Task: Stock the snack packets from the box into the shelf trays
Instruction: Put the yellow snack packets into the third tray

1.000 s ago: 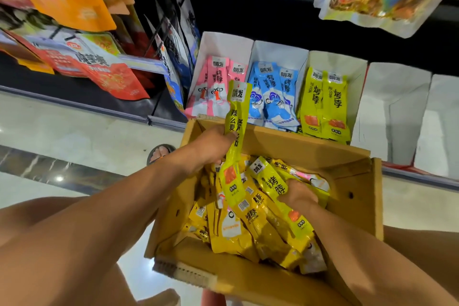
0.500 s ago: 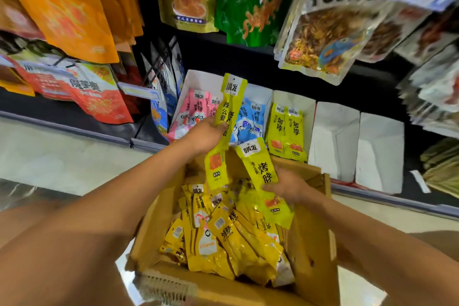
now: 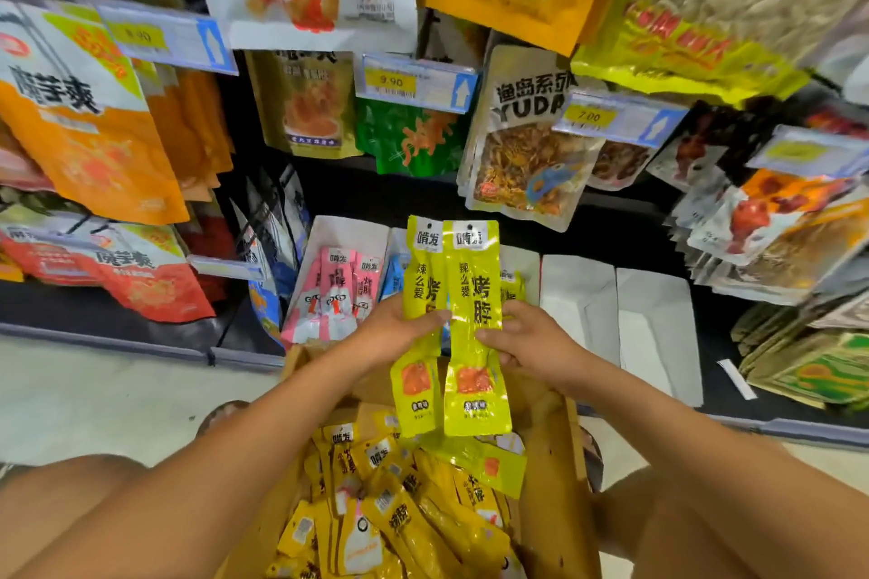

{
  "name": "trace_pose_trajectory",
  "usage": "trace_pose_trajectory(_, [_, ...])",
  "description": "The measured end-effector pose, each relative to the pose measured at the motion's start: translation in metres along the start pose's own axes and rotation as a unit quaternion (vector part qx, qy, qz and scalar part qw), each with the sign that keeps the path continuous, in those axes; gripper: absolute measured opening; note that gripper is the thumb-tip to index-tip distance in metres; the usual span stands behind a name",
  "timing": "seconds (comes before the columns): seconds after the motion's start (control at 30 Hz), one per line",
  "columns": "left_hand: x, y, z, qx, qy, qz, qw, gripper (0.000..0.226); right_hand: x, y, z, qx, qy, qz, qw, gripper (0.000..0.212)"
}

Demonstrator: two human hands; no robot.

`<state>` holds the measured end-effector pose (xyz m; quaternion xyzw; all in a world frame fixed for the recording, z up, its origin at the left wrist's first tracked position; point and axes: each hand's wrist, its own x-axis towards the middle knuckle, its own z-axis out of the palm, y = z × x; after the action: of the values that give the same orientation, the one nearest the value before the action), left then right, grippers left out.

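Left packet (image 3: 420, 282) and right packet (image 3: 476, 296), both long and yellow, are held side by side above the box (image 3: 550, 484), with long axes upright and printed faces toward the camera. The left one is gripped at mid-length by the left hand (image 3: 390, 334), thumb across its front. The right one is pinched at about the same height by the right hand (image 3: 531, 343).

The yellow tray (image 3: 524, 261) lies just beyond and slightly right of the held pair, so the right hand is judged the nearer. The packets are already stood the way the tray's stock stands.

On the far left the pink tray (image 3: 348, 233) is seen in full. The blue packets (image 3: 394, 273) are almost wholly covered by the left packet, and most of the yellow tray is hidden too, so its free room cannot be told. The white trays (image 3: 580, 310) stand to the right. The box's near end is cut off by the frame.
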<state>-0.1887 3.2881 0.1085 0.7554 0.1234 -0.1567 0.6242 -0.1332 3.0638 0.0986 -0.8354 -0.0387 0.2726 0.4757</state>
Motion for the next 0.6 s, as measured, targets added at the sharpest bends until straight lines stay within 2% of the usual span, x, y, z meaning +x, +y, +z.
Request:
trace_pose_trajectory(0.13, [0.005, 0.015, 0.012, -0.036, 0.000, -0.001, 0.999, 0.020, 0.005, -0.015, 0.000, 0.046, 0.011, 0.007, 0.999, 0.057])
trace_pose_trajectory(0.33, [0.015, 0.044, 0.008, -0.069, 0.017, -0.015, 0.997, 0.019, 0.013, -0.035, -0.020, 0.149, 0.005, 0.026, 0.989, 0.030])
trace_pose_trajectory(0.47, [0.026, 0.049, 0.005, -0.051, 0.010, -0.018, 0.998, 0.017, 0.018, -0.036, -0.031, 0.156, -0.014, 0.048, 0.986, 0.026])
trace_pose_trajectory(0.6, [0.040, 0.037, -0.003, -0.025, 0.009, -0.019, 0.999, 0.016, 0.035, -0.023, -0.048, 0.107, 0.005, 0.082, 0.991, 0.014])
